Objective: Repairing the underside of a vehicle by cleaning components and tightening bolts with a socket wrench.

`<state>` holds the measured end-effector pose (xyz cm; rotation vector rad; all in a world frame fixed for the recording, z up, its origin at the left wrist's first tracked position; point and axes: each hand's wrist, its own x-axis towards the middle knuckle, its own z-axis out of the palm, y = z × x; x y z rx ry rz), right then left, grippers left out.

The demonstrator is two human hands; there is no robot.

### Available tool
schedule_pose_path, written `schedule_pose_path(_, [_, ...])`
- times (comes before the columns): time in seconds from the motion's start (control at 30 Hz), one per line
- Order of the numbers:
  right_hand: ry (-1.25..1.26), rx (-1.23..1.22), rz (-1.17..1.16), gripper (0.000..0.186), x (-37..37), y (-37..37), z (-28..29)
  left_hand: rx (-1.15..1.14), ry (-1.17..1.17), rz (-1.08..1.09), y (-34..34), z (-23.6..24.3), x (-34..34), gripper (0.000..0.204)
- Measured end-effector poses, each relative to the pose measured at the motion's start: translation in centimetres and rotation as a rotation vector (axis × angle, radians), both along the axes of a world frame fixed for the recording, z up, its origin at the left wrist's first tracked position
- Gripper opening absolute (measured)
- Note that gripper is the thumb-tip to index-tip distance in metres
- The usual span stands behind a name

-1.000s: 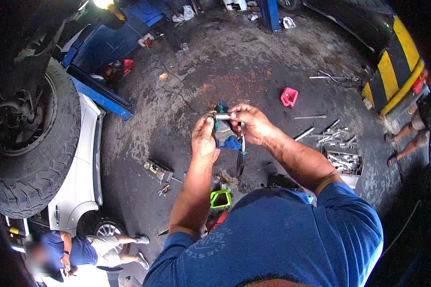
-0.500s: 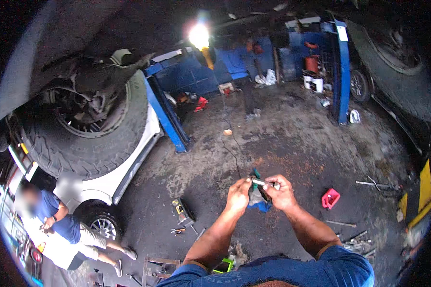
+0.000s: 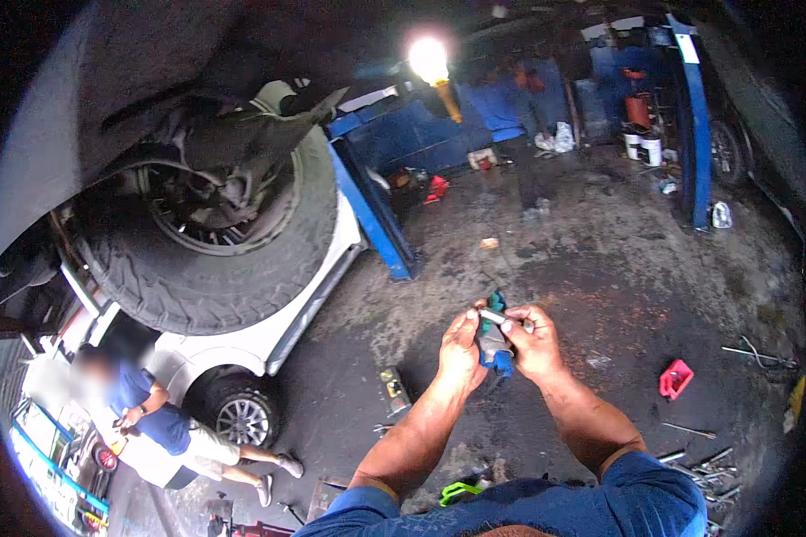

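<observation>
Since the earlier frame, the left hand (image 3: 461, 356) and right hand (image 3: 535, 346) had shifted leftward relative to the pinkish-red tray (image 3: 676, 379). Stained floor (image 3: 564, 259) lay open ahead of them and toward the tray; a blue post (image 3: 374, 215) and a raised tyre (image 3: 219, 291) bounded the left. Between the hands, each grip pinched one end of a short metal cylinder (image 3: 493, 316). It looked pale silver, slightly tilted (fine detail too small to tell), beside a grey, blue and green cloth (image 3: 492, 345).
</observation>
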<state>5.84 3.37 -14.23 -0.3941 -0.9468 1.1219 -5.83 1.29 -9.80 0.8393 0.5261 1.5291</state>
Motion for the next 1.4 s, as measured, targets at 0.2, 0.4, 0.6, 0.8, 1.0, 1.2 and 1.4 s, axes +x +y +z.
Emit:
schedule_pose_path(0.2, [0.269,-0.175,0.478,0.018,-4.6,-0.2,1.4,0.035,0.235,-0.223,-0.4,3.0,-6.8,0.033])
schedule_pose_path(0.4, [0.207,0.056,0.392,0.018,-8.5,-0.1,2.1,-0.004,0.311,0.007,-1.4,4.8,-10.2,0.036])
schedule_pose_path(0.6, [0.235,0.08,0.566,0.023,-9.2,-0.9,7.2,0.116,0.341,-0.093,-3.5,10.2,-11.4,0.031])
schedule_pose_path(0.8, [0.296,0.171,0.538,0.019,-9.7,-1.8,9.1,0.27,0.297,0.033,-3.9,11.0,-10.7,0.036])
schedule_pose_path(1.0, [0.081,0.235,0.395,0.018,-8.1,-2.0,8.9,0.233,0.507,0.084,-5.2,12.2,-10.2,0.026])
schedule_pose_path(1.2, [-0.029,0.301,0.171,0.02,-7.3,-5.9,10.8,0.149,0.524,0.126,-9.1,14.3,-8.4,0.026])
schedule_pose_path(1.4, [0.124,0.562,0.076,0.021,-8.0,-7.6,18.3,0.441,0.607,0.256,-11.4,21.4,-7.3,0.032])
